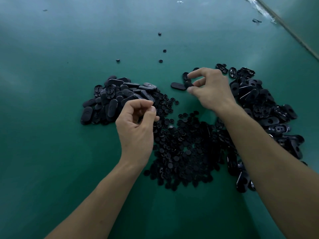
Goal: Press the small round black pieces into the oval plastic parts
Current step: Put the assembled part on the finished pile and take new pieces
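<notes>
Your right hand (210, 88) is raised over the green table (51, 118), far of the middle. Its thumb and curled fingers pinch a dark piece (189, 84); you cannot tell from here whether it is round or oval. Just left of those fingertips a single oval part (178, 85) lies flat on the table, and another dark part shows just behind your forefinger.

Your left hand (138, 123) hovers nearer and to the left, at the near right edge of the left heap of oval parts (114, 97). Its fingers are curled in, with the thumb tip against the forefinger. Whether anything small sits between them cannot be told.

The round pieces (183, 152) lie in a wide, loose heap between your forearms, reaching up toward the left heap. The right heap of oval parts (259, 104) runs along the far side of your right forearm, from beside the right hand down toward the near right; several show a hole in the middle.

Four stray round pieces (160, 61) sit apart on the table, farther away than the heaps.
</notes>
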Motion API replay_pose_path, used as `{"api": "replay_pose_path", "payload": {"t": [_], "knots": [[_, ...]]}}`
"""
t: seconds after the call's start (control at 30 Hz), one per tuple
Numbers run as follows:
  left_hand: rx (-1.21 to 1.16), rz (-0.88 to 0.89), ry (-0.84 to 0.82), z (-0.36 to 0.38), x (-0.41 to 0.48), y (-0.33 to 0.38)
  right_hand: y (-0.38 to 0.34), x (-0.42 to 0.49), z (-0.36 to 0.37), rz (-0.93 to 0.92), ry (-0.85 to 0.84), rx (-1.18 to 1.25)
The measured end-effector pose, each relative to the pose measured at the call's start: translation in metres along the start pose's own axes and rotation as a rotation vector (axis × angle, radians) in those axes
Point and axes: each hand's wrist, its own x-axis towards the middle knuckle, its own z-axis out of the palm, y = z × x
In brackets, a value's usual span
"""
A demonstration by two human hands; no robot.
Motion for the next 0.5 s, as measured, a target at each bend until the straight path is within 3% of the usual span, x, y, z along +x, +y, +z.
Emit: {"api": "replay_pose_path", "payload": {"t": [0.1, 0.23, 0.33, 0.5], "knots": [[-0.011, 0.007, -0.008, 0.0, -0.001, 0.002, -0.009, -0.015, 0.001, -0.007, -0.063, 0.239], [0.006, -0.013, -0.029, 0.001, -0.002, 0.004, -0.02, -0.04, -0.001, -0.093, -0.336, 0.556], [0.045, -0.016, -0.06, 0.001, -0.003, 0.005, -0.024, -0.049, -0.001, -0.173, -0.455, 0.613], [0.024, -0.025, -0.055, 0.002, -0.004, 0.007, -0.027, -0.049, 0.002, -0.22, -0.354, 0.51]]}}
